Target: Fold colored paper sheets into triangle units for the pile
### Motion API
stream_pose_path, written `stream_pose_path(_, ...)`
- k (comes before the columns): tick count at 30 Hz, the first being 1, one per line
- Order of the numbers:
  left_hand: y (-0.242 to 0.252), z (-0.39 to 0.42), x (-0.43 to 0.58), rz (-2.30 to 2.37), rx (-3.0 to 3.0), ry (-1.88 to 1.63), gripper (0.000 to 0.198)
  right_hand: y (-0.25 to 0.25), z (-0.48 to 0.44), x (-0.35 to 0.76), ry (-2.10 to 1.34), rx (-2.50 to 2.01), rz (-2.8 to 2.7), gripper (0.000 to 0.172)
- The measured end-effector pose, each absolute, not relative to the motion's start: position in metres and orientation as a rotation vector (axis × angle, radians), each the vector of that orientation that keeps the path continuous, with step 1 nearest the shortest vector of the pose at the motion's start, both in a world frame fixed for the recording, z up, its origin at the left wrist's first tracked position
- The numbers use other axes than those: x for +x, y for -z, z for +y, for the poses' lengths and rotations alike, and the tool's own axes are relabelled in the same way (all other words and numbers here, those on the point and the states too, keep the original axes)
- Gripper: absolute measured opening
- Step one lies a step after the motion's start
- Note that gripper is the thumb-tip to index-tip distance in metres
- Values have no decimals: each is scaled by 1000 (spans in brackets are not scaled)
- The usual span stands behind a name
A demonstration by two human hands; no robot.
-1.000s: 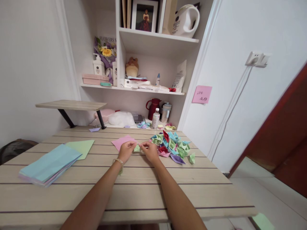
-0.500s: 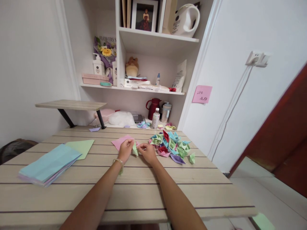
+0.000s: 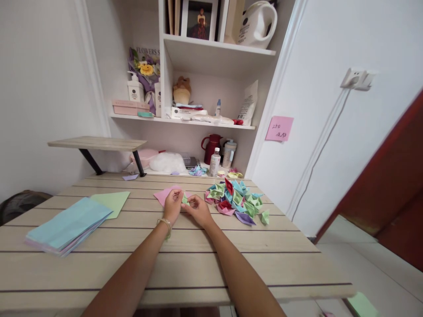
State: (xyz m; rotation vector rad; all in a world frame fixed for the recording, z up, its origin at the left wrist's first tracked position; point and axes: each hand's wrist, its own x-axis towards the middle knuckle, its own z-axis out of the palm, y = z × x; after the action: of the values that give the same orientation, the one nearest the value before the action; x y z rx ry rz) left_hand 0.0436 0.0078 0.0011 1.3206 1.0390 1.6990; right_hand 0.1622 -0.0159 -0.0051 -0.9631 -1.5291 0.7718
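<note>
A small piece of folded green paper (image 3: 185,200) is held between my two hands, above the middle of the slatted table (image 3: 185,255). My left hand (image 3: 173,206) pinches it from the left, and a bracelet circles that wrist. From the right, my right hand (image 3: 198,210) grips the same paper with thumb and fingers closed. Partly hidden behind my left hand lies a pink sheet of paper (image 3: 161,195). Just right of my right hand is a heap of folded paper boats (image 3: 236,199) in green, red, blue, pink and purple.
Blue paper sheets (image 3: 71,222) are stacked at the left, overlapping a green sheet (image 3: 114,202). A small raised shelf (image 3: 99,143) stands at the back left. Along the back are a clear bottle (image 3: 214,163), a red jug (image 3: 211,147) and more folded paper (image 3: 197,171).
My right hand has shifted slightly left, closer to my left hand. Less of the green paper now shows between the fingers. The boats and the stacked sheets stay where they were.
</note>
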Motion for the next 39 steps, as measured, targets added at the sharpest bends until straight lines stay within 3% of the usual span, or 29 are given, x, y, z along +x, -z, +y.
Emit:
stream_pose_path(8,-2,4,45,853,1101,-1578,34,9,-6,170,-680,-929,-1421,26)
stream_pose_path(17,-7,4,42,761,1246,-1417,43,3,-4,183,-884,-854,-1297,43)
stream_pose_path(39,0,5,39,824,1236,-1285,32,-3,-9,183,-906,-874,-1279,40)
